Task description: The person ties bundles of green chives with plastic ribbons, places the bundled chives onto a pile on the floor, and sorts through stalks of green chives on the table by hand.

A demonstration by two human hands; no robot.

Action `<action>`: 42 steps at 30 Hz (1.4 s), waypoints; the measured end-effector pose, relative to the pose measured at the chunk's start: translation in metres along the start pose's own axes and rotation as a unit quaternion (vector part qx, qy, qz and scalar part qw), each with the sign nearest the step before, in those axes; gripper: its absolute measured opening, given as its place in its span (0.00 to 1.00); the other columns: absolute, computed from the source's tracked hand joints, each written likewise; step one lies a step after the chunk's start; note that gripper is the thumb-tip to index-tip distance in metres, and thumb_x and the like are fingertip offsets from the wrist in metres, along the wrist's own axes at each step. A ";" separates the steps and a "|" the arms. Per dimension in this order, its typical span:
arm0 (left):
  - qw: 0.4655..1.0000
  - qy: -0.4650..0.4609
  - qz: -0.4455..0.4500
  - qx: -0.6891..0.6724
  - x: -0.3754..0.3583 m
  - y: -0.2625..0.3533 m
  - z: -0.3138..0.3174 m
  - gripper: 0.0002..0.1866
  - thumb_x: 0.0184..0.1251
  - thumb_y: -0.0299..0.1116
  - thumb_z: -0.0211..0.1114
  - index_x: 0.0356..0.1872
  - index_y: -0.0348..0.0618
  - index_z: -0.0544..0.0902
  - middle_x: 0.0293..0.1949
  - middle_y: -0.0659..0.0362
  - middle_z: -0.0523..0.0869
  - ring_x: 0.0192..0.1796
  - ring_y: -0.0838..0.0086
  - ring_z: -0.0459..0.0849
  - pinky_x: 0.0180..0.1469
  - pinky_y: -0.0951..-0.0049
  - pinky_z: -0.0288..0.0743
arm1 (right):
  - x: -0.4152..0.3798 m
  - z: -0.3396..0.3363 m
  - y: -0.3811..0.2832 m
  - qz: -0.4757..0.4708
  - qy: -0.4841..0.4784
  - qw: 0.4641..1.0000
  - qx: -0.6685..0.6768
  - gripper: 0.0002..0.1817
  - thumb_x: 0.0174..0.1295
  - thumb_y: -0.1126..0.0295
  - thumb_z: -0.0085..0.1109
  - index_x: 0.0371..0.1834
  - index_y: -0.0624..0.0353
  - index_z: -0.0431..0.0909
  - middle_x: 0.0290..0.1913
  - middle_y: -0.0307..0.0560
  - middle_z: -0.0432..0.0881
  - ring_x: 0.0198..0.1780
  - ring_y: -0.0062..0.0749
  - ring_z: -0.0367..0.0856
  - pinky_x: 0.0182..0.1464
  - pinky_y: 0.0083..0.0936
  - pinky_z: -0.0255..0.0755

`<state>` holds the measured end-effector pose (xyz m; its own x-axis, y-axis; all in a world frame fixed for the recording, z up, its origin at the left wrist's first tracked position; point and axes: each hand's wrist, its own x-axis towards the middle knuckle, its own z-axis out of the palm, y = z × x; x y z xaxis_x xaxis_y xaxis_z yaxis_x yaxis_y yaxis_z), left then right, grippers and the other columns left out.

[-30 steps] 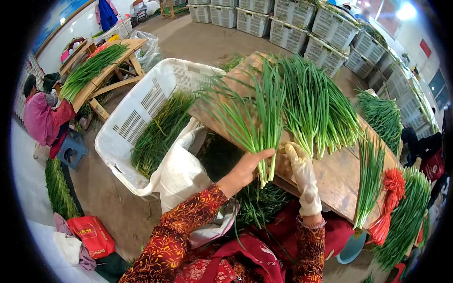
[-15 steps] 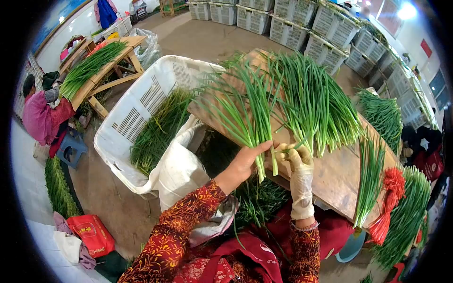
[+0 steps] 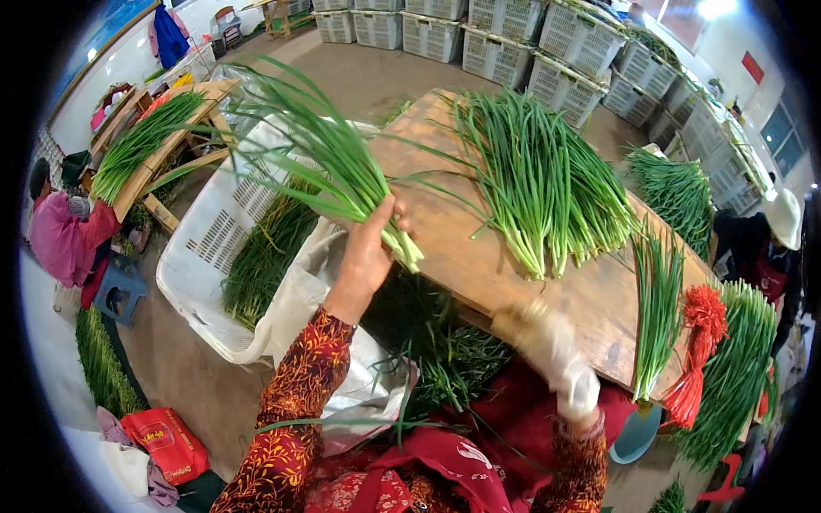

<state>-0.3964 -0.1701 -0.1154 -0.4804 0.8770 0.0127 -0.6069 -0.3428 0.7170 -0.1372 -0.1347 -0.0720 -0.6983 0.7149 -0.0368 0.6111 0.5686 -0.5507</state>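
Note:
My bare left hand (image 3: 369,256) is wrapped round the white ends of a bunch of green stalks (image 3: 342,175), lifted above the left side of the wooden board, leaves fanning up and left over the white basket. My right hand (image 3: 543,342), in a pale glove, is smeared by motion near the board's front edge; its fingers are blurred. A large pile of green stalks (image 3: 556,188) lies on the wooden board (image 3: 428,192). A smaller bundle (image 3: 657,308) and red ties (image 3: 699,350) lie at the board's right end.
The white basket (image 3: 201,295) with greens stands at left, a white sack (image 3: 295,321) over its edge. A co-worker (image 3: 68,235) sits at a bench on the left; another person (image 3: 765,248) is at right. Stacked crates (image 3: 500,56) line the back. A blue basin (image 3: 635,434) is below the board.
My left hand has moved left and up with the bunch, away from my right hand. My right hand has dropped lower. A person in a white hat has come into view at right.

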 end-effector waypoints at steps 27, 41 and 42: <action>0.998 0.027 0.060 -0.022 0.005 0.015 0.006 0.13 0.55 0.31 0.66 0.40 0.43 0.74 0.32 0.62 0.76 0.24 0.82 0.71 0.26 0.78 0.72 | -0.015 0.040 0.035 -0.157 -0.098 0.975 -0.121 0.17 0.56 0.57 0.56 0.47 0.51 0.76 0.36 0.49 0.81 0.39 0.42 0.80 0.42 0.33 0.74; 0.973 0.006 -0.230 -0.020 -0.047 -0.075 0.034 0.15 0.56 0.36 0.67 0.41 0.43 0.76 0.28 0.66 0.77 0.26 0.81 0.76 0.29 0.78 0.73 | 0.021 0.012 -0.013 -0.032 0.148 0.987 -0.046 0.09 0.51 0.64 0.62 0.30 0.56 0.76 0.23 0.49 0.78 0.26 0.43 0.78 0.28 0.33 0.71; 0.977 -0.007 -0.214 -0.011 -0.046 -0.078 0.035 0.15 0.56 0.37 0.67 0.41 0.44 0.75 0.27 0.66 0.75 0.26 0.82 0.76 0.28 0.79 0.72 | 0.015 0.017 -0.017 -0.036 0.166 0.985 -0.041 0.10 0.50 0.64 0.63 0.31 0.56 0.75 0.24 0.49 0.78 0.26 0.43 0.78 0.27 0.33 0.70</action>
<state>-0.3044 -0.1722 -0.1475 -0.1706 0.9460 -0.2756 -0.7641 0.0496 0.6432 -0.1646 -0.1410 -0.0771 -0.5893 0.7574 0.2811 0.6020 0.6437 -0.4725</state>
